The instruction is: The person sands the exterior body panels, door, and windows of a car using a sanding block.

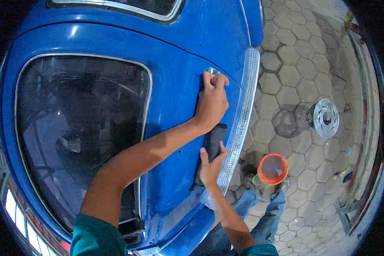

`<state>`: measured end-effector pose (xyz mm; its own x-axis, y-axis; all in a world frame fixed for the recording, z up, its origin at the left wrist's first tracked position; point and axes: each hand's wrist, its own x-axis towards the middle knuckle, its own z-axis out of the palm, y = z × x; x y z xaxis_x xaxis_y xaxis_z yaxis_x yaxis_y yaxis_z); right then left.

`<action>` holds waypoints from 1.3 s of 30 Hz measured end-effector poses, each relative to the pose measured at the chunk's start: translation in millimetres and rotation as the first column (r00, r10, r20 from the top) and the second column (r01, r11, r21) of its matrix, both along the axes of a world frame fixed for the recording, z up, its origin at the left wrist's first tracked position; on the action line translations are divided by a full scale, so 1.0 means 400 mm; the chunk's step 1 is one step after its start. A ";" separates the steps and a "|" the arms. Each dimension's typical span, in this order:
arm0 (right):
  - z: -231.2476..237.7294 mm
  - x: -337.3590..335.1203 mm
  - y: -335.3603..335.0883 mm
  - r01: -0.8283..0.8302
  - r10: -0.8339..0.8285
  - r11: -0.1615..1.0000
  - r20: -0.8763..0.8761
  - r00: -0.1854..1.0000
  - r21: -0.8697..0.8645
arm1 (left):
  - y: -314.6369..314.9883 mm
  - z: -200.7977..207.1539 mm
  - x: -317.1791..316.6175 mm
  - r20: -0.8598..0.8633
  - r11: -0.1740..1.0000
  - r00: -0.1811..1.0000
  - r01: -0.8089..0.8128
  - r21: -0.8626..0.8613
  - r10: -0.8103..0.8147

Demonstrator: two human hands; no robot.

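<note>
A blue car (183, 98) fills the left and middle of the view. My left hand (212, 102) reaches across its side panel, fingers closed round a small chrome handle (213, 71) near a panel seam. Just nearer to me, a long black soft-looking piece (215, 138) lies against the blue panel; its exact kind does not show. My right hand (212, 168) grips this piece near its lower part, thumb on one side and fingers on the other. Part of the black piece is hidden by that hand.
A ridged silvery strip (239, 132) runs along the car's lower edge. On the hexagonal paving (301, 72) stand an orange bucket (260, 167) of murky water, close to my feet, and a silvery slotted disc (319, 121). A dark window (81, 128) lies under my left arm.
</note>
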<state>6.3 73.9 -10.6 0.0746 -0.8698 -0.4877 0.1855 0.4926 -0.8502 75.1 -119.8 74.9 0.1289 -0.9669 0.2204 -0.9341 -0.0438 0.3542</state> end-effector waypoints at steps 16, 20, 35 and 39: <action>-0.069 -0.019 0.004 -0.033 0.034 0.999 -0.091 0.995 0.007 | 0.000 -0.003 0.005 0.112 0.999 0.994 0.005 0.051 -0.011; -0.237 -0.050 -0.106 -0.014 0.000 0.975 0.063 0.998 0.220 | -0.007 -0.006 0.001 0.142 0.999 0.990 0.001 0.050 -0.008; -0.188 -0.027 -0.057 -0.022 0.012 0.999 -0.213 0.977 -0.045 | -0.024 -0.007 0.010 0.182 1.000 0.983 0.020 0.021 -0.023; -0.152 -0.019 -0.007 0.000 0.006 0.999 -0.180 0.984 0.037 | -0.010 -0.018 0.022 0.210 0.999 0.977 0.043 -0.024 -0.037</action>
<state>-1.2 71.3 -71.2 -0.0146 -0.8511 -0.5248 0.0300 0.5242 -0.8510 83.7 -124.0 67.8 0.0385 -0.9634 0.2653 -0.9885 0.0021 0.1511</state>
